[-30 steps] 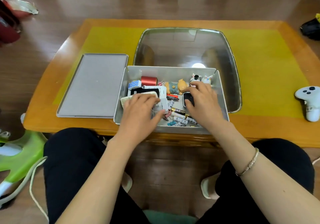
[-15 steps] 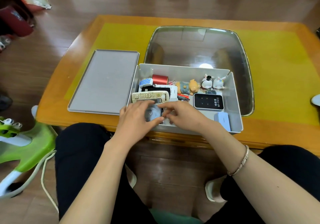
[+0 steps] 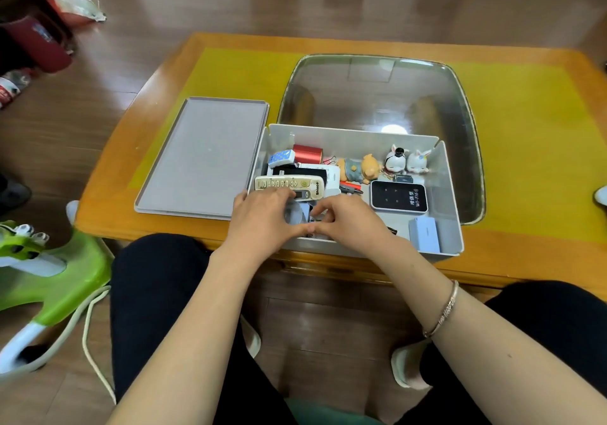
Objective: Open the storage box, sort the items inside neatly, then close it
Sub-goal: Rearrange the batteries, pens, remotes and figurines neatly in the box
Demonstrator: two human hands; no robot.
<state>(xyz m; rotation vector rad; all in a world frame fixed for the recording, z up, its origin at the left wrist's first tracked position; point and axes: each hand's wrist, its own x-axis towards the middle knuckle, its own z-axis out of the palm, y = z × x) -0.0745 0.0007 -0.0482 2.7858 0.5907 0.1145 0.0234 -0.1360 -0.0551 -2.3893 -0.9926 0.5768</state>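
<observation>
**Both hands down in the near-left corner of the open box**

Your storage box sits open on the worktop at its near edge, long axis running left to right across your view. Its grey lid lies flat just left of the box, touching or nearly touching the box's left wall, with its long axis running away from you.

Your left hand and right hand meet over the box's near-left corner, thumbs touching or almost so. The fingers of both are curled down onto small items there. What each grip holds is hidden under the fingers, so you cannot tell whether either is closed on anything.

Inside the box, just beyond your hands, a cream remote lies with its long axis parallel to the box's long side, its "Shinco" end pointing right. Your left fingertips touch its near edge. Behind it, against the box's far-left corner, are a red spool and a small blue-and-white packet. Toward the middle of the far wall lies a pig figure on its side, and right of it two white rabbit figures stand upright. A black Wi-Fi device lies flat right of your hands, and a pale blue box rests in the near-right corner.
</observation>
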